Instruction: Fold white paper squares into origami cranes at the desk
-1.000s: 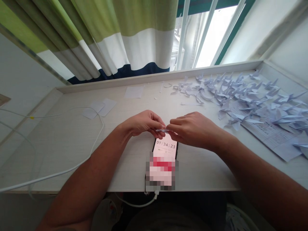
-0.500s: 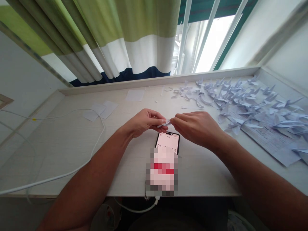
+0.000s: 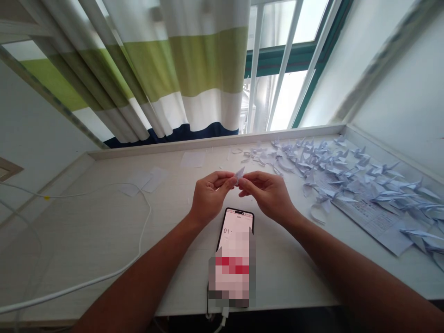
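A small folded piece of white paper (image 3: 240,173) is pinched between my two hands, its pointed tip sticking up. My left hand (image 3: 212,192) grips it from the left with thumb and fingers closed. From the right, my right hand (image 3: 268,192) holds the other side, also closed. The fingers hide the paper's lower part. Just below the hands a phone (image 3: 239,224) lies on the white desk (image 3: 187,263), its screen lit and partly blurred. To the right is a heap of folded paper cranes (image 3: 322,162).
Flat paper sheets (image 3: 153,179) and another sheet (image 3: 193,159) lie at the back left. A white cable (image 3: 104,277) loops across the left side. A printed sheet (image 3: 374,226) lies under some cranes. Behind the desk's raised rim (image 3: 180,147) hang curtains (image 3: 208,69) beside a barred window.
My hands have turned the folded paper so its tip points up, and the right hand has rotated to show its thumb side. The view has tilted upward.
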The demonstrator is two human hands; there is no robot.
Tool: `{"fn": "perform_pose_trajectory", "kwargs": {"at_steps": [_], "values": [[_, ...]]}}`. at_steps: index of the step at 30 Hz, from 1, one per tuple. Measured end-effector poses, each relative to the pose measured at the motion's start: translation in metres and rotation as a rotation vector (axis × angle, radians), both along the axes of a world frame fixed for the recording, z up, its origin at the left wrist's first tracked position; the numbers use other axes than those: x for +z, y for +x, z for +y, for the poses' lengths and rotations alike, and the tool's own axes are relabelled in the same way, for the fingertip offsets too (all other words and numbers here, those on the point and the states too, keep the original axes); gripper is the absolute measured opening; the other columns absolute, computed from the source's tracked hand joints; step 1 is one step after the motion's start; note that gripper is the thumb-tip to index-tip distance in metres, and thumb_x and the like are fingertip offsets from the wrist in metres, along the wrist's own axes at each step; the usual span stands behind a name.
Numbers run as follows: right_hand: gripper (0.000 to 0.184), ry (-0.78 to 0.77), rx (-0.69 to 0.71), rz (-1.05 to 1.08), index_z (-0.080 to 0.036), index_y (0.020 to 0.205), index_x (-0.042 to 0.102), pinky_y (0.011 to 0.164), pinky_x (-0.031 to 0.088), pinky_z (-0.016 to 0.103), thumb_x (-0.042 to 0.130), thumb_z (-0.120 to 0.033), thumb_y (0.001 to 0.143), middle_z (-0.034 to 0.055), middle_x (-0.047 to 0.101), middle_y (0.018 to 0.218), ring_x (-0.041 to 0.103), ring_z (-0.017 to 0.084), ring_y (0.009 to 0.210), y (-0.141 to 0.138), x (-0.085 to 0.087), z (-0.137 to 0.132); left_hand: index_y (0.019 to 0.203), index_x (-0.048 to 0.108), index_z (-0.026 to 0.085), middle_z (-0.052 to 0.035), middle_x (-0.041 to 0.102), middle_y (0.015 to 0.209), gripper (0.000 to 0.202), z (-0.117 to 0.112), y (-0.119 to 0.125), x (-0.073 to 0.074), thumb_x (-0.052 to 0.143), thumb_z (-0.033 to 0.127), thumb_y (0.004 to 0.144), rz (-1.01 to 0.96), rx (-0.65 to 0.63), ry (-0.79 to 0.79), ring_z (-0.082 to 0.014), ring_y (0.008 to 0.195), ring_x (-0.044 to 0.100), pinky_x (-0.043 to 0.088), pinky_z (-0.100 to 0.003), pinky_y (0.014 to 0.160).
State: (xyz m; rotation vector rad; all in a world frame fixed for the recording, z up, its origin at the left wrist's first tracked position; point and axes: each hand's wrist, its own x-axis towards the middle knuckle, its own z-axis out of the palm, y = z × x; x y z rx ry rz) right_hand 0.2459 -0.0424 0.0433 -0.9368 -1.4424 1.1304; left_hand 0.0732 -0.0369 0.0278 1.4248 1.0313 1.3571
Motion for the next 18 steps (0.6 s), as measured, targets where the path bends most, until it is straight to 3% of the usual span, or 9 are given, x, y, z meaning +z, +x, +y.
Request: {"fn": "perform_pose_trajectory", "kwargs": {"at_steps": [12, 18], "values": [[0.036, 0.056, -0.115, -0.059, -0.016, 0.088, 0.076, 0.063, 0.065, 0.034, 0.082, -0.051, 0.08, 0.0068, 0.078, 0.079, 0.076, 0.02, 0.064, -0.0007, 0.0005, -0.0066, 0.102, 0.079, 0.023, -0.0041, 0.082, 0.1, 0.02, -0.0032, -0.0032, -0.0013, 0.075, 0.038, 0.089, 0.333, 0.154, 0.292, -0.0223, 0.094, 0.078, 0.062, -0.034, 0.089], [0.039, 0.025, -0.031, 0.028, -0.016, 0.087, 0.074, 0.058, 0.063, 0.033, 0.083, -0.053, 0.078, 0.0061, 0.077, 0.078, 0.075, 0.02, 0.063, 0.0, -0.0018, -0.0036, 0.105, 0.078, 0.023, -0.0047, 0.082, 0.103, 0.022, -0.0063, -0.0029, 0.0001, 0.074, 0.04, 0.091, 0.326, 0.1, 0.304, -0.0227, 0.096, 0.078, 0.062, -0.036, 0.091]]}}
